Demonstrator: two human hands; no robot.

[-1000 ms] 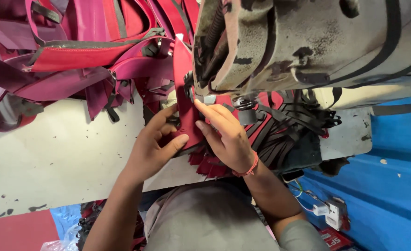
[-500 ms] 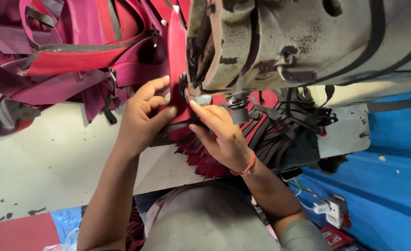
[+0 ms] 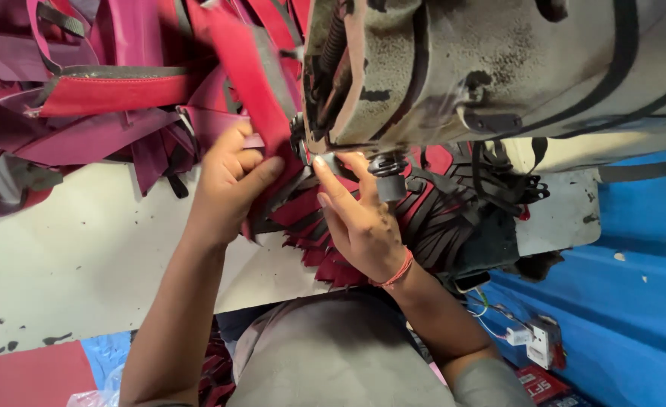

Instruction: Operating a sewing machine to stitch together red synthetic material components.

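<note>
on the white worktable point(image 3: 69, 256), the left hand point(image 3: 231, 181) gripped a red strap point(image 3: 254, 98) beside the sewing machine point(image 3: 499, 75); the right hand point(image 3: 359, 222), fingers extended, pressed it.

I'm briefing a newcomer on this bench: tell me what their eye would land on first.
First the worn grey sewing machine head filling the upper right, right above both hands. Under it, the left hand grips a red strap piece while the right hand presses it toward the needle area. A heap of maroon and red bag parts fills the upper left of the white table.
</note>
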